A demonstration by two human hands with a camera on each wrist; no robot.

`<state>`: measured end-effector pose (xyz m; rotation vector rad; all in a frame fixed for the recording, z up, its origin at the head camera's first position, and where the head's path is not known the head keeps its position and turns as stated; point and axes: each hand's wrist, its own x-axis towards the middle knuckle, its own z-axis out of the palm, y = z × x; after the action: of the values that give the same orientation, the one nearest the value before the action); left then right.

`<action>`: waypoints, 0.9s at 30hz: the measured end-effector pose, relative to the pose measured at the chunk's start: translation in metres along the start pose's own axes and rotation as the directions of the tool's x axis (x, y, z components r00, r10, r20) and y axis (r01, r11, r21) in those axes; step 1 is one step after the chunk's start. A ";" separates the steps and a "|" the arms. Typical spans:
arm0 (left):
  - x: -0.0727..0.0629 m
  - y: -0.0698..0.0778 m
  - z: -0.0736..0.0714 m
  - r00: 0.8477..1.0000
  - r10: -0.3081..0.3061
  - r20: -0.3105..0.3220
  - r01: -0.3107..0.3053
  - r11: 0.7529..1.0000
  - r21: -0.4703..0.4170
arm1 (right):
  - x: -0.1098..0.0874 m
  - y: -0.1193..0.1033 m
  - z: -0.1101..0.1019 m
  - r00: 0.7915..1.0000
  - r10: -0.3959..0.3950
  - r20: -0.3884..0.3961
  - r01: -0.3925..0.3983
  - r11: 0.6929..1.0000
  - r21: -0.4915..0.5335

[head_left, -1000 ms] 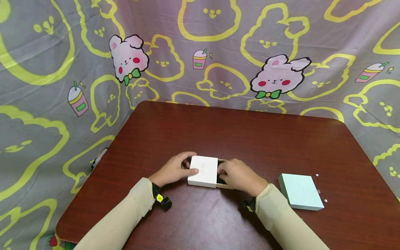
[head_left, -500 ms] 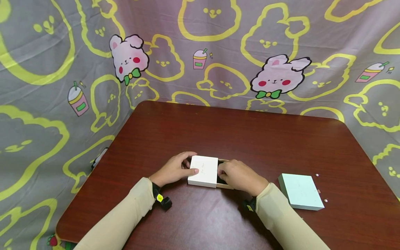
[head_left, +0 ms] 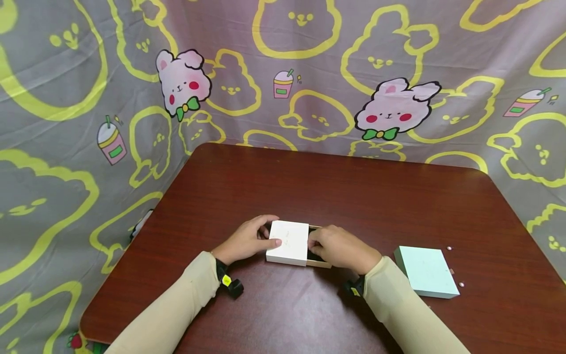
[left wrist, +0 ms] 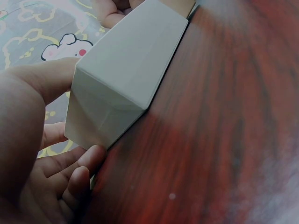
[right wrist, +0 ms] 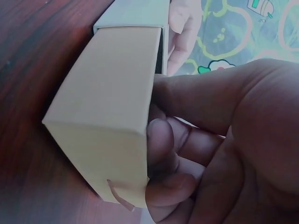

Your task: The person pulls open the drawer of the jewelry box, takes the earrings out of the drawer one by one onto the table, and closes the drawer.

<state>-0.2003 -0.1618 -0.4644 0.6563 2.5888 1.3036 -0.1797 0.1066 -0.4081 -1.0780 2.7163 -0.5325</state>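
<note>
A white drawer-style gift box [head_left: 287, 241] with faint gold lettering lies on the table. My left hand [head_left: 244, 242] grips its sleeve from the left, thumb on the lid and fingers around the far side and end. The tan inner drawer [head_left: 319, 264] is pulled partway out to the right, showing a dark inside. My right hand [head_left: 342, 248] dips thumb and fingertips into that opening; I cannot tell what they pinch there. In the right wrist view its other fingers curl at the drawer's rim. A thin ribbon pull [right wrist: 120, 196] hangs from the drawer's end.
A mint-green square box [head_left: 426, 270] lies to the right, beside my right forearm. Along its right side are two small pearl-like beads, one bead [head_left: 449, 248] farther back and another bead [head_left: 461, 284] nearer. A patterned curtain [head_left: 309, 73] hangs behind the dark red-brown table [head_left: 336, 182].
</note>
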 end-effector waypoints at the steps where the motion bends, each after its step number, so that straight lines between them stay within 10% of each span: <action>1: 0.000 0.000 0.000 1.000 0.001 0.000 -0.001 1.000 0.000 | 0.000 0.000 0.000 1.000 0.000 0.001 0.000 1.000 -0.003; 27: 0.001 -0.003 0.000 1.000 0.011 -0.004 -0.011 1.000 0.008 | -0.002 -0.001 -0.004 0.999 -0.034 0.001 0.034 0.999 0.005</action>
<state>-0.2018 -0.1632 -0.4672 0.6710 2.5983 1.2998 -0.1788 0.1082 -0.4039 -1.1249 2.6990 -0.5434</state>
